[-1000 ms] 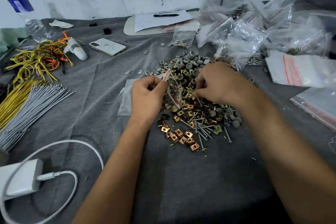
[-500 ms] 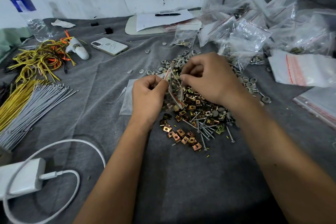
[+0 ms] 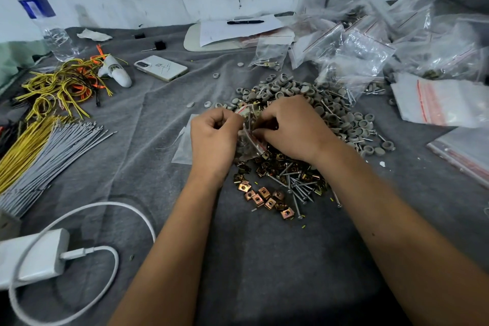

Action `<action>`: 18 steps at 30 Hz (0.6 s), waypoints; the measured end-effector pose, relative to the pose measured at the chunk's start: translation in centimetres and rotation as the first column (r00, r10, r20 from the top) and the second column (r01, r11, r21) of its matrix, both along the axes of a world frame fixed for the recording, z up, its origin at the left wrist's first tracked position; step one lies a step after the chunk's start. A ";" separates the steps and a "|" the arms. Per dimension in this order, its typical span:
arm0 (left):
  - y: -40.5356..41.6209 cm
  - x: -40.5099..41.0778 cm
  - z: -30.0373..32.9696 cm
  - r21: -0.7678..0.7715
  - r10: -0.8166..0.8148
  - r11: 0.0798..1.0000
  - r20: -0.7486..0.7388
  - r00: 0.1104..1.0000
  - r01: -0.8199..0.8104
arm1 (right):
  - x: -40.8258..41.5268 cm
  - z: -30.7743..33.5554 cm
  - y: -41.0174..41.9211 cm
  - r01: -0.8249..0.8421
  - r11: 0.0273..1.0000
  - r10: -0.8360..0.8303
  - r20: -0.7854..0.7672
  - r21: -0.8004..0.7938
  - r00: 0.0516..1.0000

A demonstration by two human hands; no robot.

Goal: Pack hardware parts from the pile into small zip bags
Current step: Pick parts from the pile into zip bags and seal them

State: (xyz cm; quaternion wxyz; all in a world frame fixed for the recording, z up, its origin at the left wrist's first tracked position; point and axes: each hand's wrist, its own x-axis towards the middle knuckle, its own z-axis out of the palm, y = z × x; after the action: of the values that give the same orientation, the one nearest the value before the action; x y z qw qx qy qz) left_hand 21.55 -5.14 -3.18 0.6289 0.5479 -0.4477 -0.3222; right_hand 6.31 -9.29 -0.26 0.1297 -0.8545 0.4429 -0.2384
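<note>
Left hand [image 3: 213, 137] pinches a small zip bag [image 3: 248, 137] open; right hand [image 3: 293, 127] pinches its other edge, above the parts pile [image 3: 285, 180].

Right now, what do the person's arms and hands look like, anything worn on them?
Both forearms are bare as far as the frame shows: no sleeves, gloves, watch or bracelet. The left hand and right hand show no rings on the parts visible. Fingernails look short.

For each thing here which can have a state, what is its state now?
small zip bag: held by both hands, partly filled
left hand: pinches the bag
right hand: fingers curled at the bag
phone: face down
water bottle: upright
charger: cable plugged in
</note>
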 end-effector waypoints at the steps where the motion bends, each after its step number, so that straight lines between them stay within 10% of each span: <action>1: -0.1 0.0 0.0 0.015 -0.004 1.000 -0.021 1.000 0.004 | 0.0 0.1 0.0 -0.026 1.000 0.026 -0.019 0.001 0.999; 12: 0.0 0.2 -0.3 -0.043 0.054 0.998 0.068 0.996 -0.052 | -3.3 2.9 -0.1 -0.048 0.997 0.050 -0.037 0.057 0.998; 18: 0.1 -0.6 -0.4 -0.095 0.057 0.995 0.246 0.968 -0.035 | -3.6 4.6 1.1 -0.117 0.919 0.259 -0.353 0.377 0.899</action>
State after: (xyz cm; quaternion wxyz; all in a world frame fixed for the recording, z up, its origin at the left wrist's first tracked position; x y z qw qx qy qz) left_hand 20.91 -5.02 -3.55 0.5993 0.5654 -0.5240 -0.2158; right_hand 2.73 -8.17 4.36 0.2085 -0.8877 0.4090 0.0350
